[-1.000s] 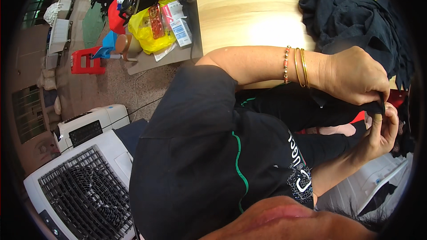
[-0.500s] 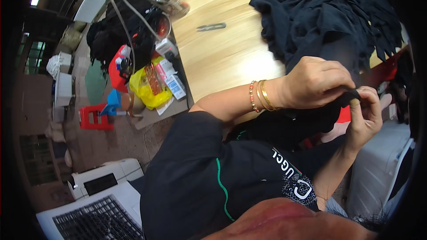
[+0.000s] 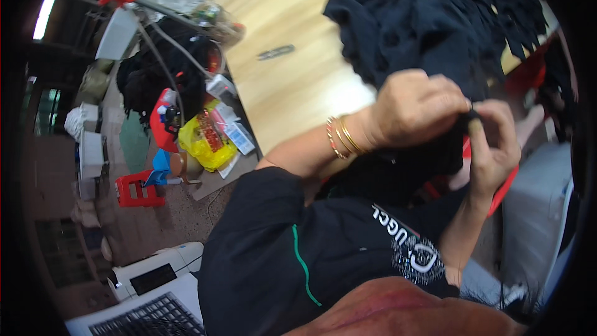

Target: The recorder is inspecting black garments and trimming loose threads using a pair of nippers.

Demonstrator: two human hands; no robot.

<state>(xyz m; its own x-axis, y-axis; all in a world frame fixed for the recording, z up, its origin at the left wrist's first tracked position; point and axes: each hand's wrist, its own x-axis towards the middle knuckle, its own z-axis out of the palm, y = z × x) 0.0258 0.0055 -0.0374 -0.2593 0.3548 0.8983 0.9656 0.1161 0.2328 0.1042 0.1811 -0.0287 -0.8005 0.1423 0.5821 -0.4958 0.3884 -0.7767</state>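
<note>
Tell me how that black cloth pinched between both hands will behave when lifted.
The black cloth probably goes floppy: it sags in folds below the left hand and right hand. It looks light, since fingertips alone hold it. Unlikely to slip; the weave looks matte.

Open wood on the table (image 3: 292,81) left of the black cloth heap (image 3: 435,18), w/ only a small dark tool (image 3: 276,52) lying there, well apart from both hands. Right side blocked: heap fills tabletop to its edge. Left hand (image 3: 416,109) & right hand (image 3: 494,143) are pressed close at dark fabric (image 3: 398,174), no gap between. Floor left of the table is crowded w/ a yellow bag (image 3: 205,143) & red crate (image 3: 134,190).
</note>
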